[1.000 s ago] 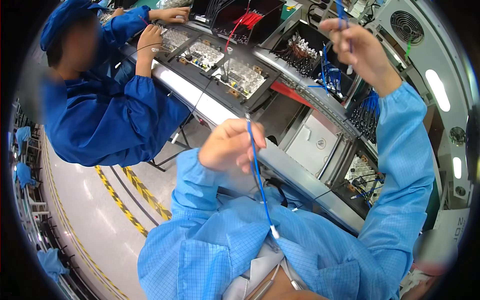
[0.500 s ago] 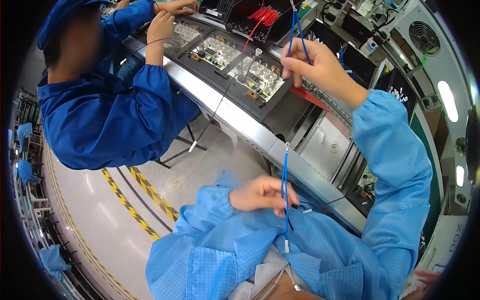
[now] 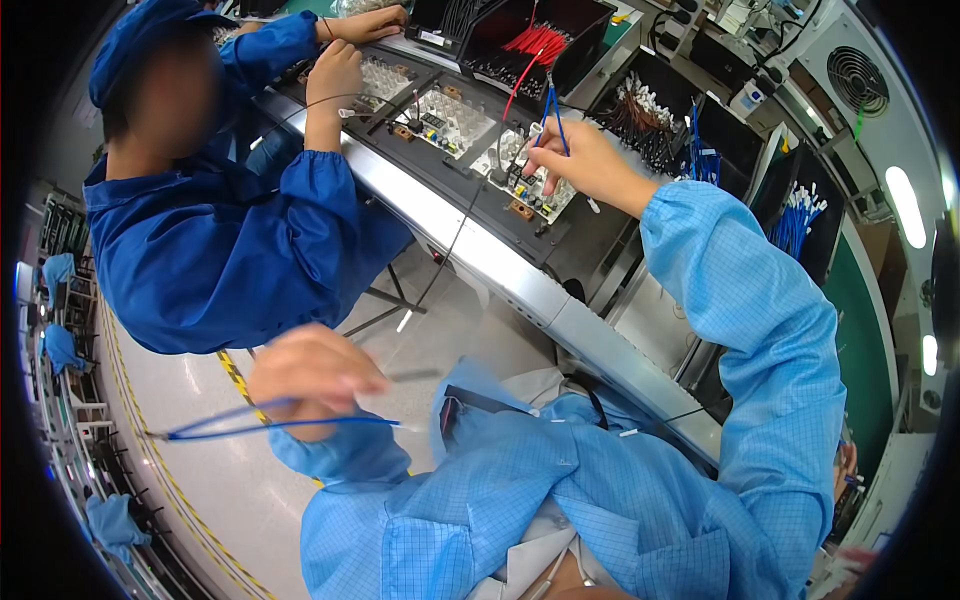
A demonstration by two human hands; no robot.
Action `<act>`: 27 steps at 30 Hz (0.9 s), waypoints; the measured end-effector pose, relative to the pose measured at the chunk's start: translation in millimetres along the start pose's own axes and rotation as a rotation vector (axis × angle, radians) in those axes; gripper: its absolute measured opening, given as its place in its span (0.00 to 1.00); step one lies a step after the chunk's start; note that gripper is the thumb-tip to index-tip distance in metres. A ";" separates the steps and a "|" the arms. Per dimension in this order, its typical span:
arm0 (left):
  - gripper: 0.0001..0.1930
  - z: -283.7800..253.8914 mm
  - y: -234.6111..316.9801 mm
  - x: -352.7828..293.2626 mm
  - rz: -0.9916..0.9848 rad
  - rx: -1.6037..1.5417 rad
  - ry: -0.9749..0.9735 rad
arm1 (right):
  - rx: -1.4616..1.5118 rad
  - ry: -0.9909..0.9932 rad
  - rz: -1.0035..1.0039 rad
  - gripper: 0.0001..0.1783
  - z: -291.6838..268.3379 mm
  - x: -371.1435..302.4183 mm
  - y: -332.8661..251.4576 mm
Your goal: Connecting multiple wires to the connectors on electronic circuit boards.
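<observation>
My left hand (image 3: 312,375), blurred by motion, is out to the left over the floor, closed on a blue wire (image 3: 225,432). That wire is folded double, its bend pointing left. Above the bench my right hand (image 3: 580,160) pinches another blue wire (image 3: 558,118), also doubled, with its bend upward. A white end of it hangs below the hand. Right under these fingers lies a circuit board (image 3: 545,200) with a small display and rows of clear posts. It sits in a dark tray, and the hand covers part of it. Whether fingers touch the board, I cannot tell.
A person in dark blue (image 3: 230,240) works at the bench on the left, beside a second board (image 3: 445,120). Behind the boards stand bins of red wires (image 3: 535,42), brown wires (image 3: 640,105) and blue wires (image 3: 797,218). A metal rail (image 3: 430,218) edges the bench; a black cable hangs over it.
My left hand has swung left from my chest, carrying its blue wire. My right hand has moved left and down, bringing its wire over the nearest circuit board.
</observation>
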State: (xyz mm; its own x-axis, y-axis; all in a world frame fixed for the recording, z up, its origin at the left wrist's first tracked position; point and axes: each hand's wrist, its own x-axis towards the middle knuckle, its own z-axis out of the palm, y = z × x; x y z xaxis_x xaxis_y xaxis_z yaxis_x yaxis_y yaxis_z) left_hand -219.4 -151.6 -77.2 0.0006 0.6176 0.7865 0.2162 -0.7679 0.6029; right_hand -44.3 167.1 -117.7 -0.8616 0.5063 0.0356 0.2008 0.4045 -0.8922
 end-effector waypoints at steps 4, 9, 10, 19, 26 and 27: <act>0.09 -31.2 -25.2 15.5 -0.085 0.334 0.281 | 0.013 0.006 0.007 0.09 -1.8 2.2 -2.3; 0.08 -47.3 -92.2 39.8 -0.391 0.353 0.434 | 0.033 0.009 0.017 0.09 -1.2 1.2 2.8; 0.08 -49.7 -112.7 40.9 -0.409 0.329 0.407 | 0.037 0.008 0.020 0.09 -2.2 0.9 5.3; 0.09 -44.9 -210.2 48.3 -0.491 0.378 0.381 | 0.026 0.006 0.019 0.08 -3.2 -0.7 2.9; 0.08 -42.4 -242.8 61.3 -0.497 0.551 0.366 | 0.047 0.014 0.040 0.07 6.4 1.6 6.1; 0.08 -41.2 -245.4 61.5 -0.503 0.570 0.372 | 0.015 0.001 0.034 0.07 8.3 -1.5 3.4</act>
State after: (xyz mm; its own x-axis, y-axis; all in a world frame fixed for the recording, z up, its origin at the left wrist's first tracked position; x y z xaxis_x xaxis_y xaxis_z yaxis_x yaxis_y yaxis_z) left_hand -312.7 67.9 -171.2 -0.5272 0.6901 0.4958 0.5643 -0.1519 0.8115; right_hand -46.2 161.4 -124.5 -0.8538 0.5205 0.0060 0.2227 0.3756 -0.8996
